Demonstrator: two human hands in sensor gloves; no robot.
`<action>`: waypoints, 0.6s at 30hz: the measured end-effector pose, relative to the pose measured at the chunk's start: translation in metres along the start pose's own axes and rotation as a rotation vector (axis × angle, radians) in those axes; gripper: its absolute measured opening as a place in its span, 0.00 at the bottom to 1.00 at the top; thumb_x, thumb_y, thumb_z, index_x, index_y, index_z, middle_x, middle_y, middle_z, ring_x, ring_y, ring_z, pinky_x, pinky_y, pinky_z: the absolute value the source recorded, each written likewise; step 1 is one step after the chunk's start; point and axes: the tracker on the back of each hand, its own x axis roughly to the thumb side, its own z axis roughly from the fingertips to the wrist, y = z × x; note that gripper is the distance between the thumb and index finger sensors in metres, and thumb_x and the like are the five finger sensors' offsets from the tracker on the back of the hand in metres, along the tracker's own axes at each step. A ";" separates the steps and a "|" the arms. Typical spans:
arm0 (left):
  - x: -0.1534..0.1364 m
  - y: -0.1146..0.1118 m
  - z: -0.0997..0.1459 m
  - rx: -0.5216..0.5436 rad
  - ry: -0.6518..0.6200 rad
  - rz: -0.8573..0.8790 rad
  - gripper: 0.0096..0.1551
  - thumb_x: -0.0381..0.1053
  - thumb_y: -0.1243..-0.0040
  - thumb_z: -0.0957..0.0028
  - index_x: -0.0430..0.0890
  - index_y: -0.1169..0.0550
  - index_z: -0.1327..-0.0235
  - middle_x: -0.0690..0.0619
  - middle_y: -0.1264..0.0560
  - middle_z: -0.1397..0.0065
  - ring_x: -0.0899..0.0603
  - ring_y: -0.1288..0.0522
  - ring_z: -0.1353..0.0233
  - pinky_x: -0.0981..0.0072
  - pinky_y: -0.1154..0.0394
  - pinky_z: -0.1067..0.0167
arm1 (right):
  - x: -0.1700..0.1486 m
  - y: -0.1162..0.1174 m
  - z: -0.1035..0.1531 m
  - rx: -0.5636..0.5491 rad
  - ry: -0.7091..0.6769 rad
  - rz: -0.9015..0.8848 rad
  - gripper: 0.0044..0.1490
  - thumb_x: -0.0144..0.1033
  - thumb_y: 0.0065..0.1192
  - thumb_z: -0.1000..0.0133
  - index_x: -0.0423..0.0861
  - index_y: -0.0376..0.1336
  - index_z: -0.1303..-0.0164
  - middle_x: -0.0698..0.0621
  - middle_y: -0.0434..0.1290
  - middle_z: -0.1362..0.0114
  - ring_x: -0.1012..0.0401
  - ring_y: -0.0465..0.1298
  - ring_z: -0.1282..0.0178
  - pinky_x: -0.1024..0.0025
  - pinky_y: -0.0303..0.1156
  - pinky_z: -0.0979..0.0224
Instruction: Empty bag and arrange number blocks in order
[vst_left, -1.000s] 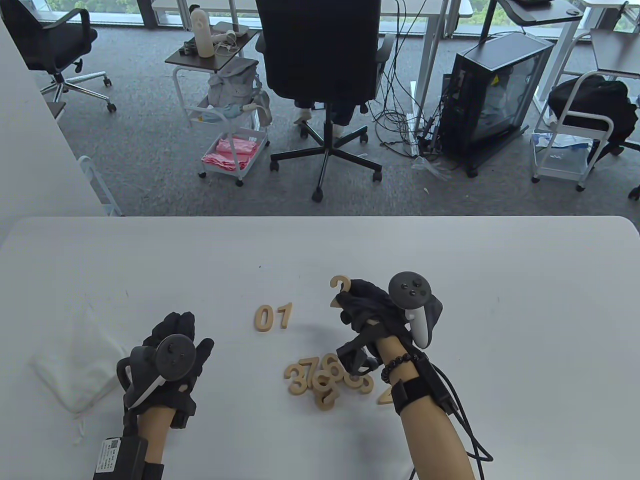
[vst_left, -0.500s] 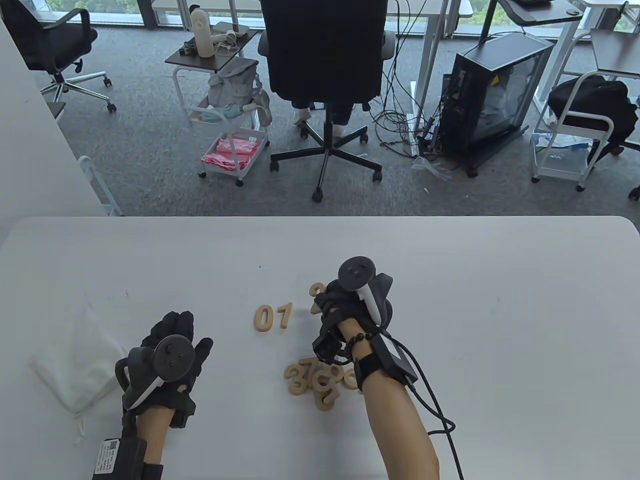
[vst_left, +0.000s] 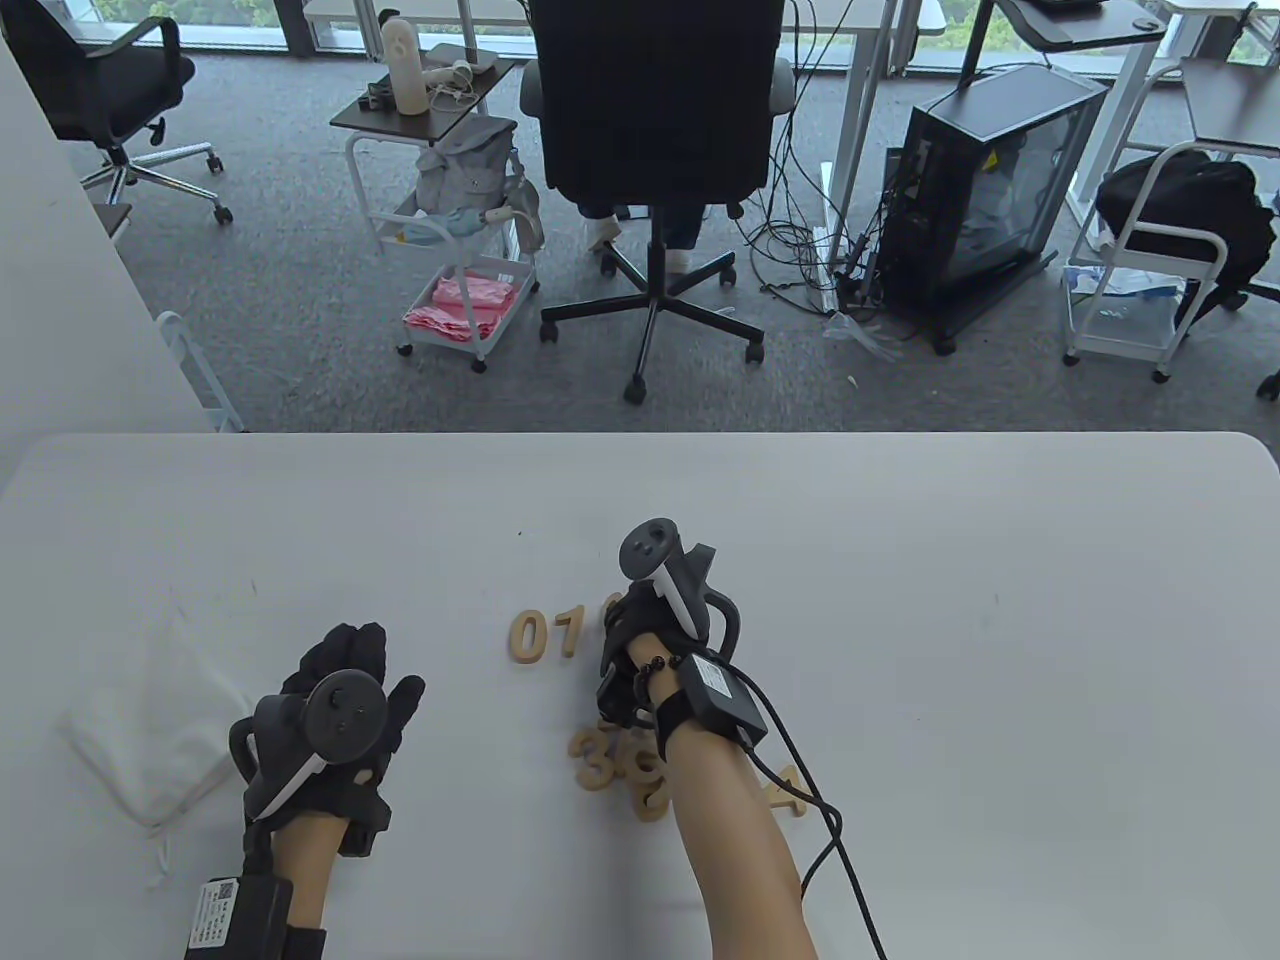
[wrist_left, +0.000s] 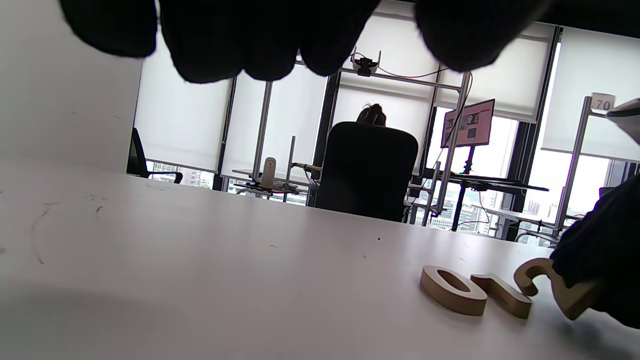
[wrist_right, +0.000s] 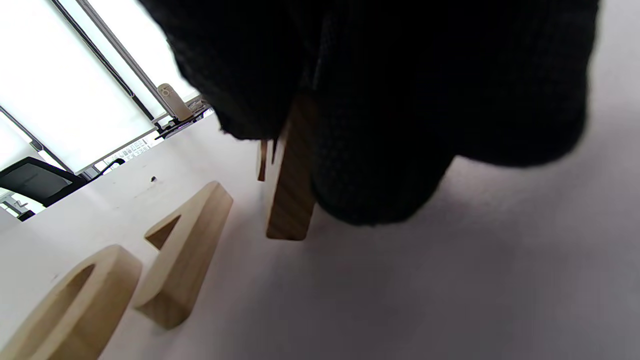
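**Placing the 2 block beside the 1**

The right hand (vst_left: 640, 640) grips the 2 block (wrist_left: 550, 287) between its gloved fingers (wrist_right: 380, 150) and holds it at the right end of the row, just beside the 1 block (vst_left: 568, 632). In the right wrist view the 2 block stands tilted on its lower edge, at or just above the desk (vst_left: 900, 600); contact cannot be confirmed. The 0 block (vst_left: 527, 637) and the 1 block lie flat and touching side by side.

Recommended procedure for this step:

1. Lower the 2 block until its bottom edge rests on the desk, then tip it flat, face up.
2. Match its baseline to the 0 and 1 blocks and keep the gap close to the existing one.
3. Release only when the block lies flat; lift the fingers straight up to avoid dragging it.
4. Avoid nudging the 1 block, since it sits very near the fingers.

The left hand (vst_left: 335, 720) rests flat on the desk, fingers spread, holding nothing. The white bag (vst_left: 140, 745) lies slack to its left. The remaining blocks (vst_left: 610, 765) lie heaped near the right forearm, with a 4 block (vst_left: 790, 790) apart on its other side.
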 end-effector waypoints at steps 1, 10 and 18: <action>0.000 0.000 0.000 0.003 0.000 0.000 0.44 0.61 0.45 0.44 0.36 0.33 0.22 0.29 0.38 0.21 0.22 0.32 0.24 0.24 0.34 0.33 | 0.000 0.001 0.000 -0.003 0.003 0.002 0.32 0.34 0.75 0.48 0.29 0.72 0.40 0.39 0.84 0.51 0.56 0.90 0.65 0.61 0.90 0.63; -0.001 0.001 0.000 0.004 0.005 0.001 0.43 0.61 0.45 0.44 0.36 0.33 0.22 0.29 0.38 0.21 0.22 0.32 0.24 0.24 0.34 0.33 | 0.004 0.005 -0.001 -0.013 -0.040 0.118 0.35 0.37 0.76 0.49 0.30 0.70 0.37 0.42 0.86 0.55 0.58 0.91 0.68 0.63 0.91 0.64; -0.002 0.002 0.000 0.011 0.009 0.000 0.43 0.61 0.45 0.44 0.36 0.33 0.22 0.29 0.38 0.21 0.22 0.32 0.24 0.24 0.34 0.33 | 0.005 0.008 0.000 -0.027 -0.093 0.208 0.35 0.41 0.75 0.48 0.34 0.71 0.36 0.47 0.85 0.56 0.59 0.90 0.68 0.63 0.90 0.63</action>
